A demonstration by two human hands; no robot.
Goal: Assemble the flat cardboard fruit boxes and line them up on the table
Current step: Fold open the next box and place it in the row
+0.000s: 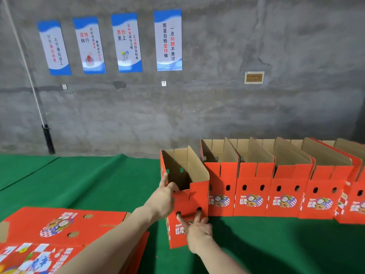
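A grey concrete wall (217,107) with four blue-and-white posters (126,42) closes off the far side of the green-covered table (88,180). A stack of flat boxes (59,226) lies at the near left, under the left forearm. To the right, a row of assembled boxes (254,196) stands side by side, flaps up.

Open green cloth stretches to the left and behind. The near right is also free.

The open box (199,194) stands upright at the row's left end, just beside its neighbour and set slightly nearer. It is red outside and brown inside, with a fruit print. The left hand (163,196) seems to grip its front top edge, though blur obscures the fingers. The right hand (197,230) presses straight fingers against the front panel at the vent holes.
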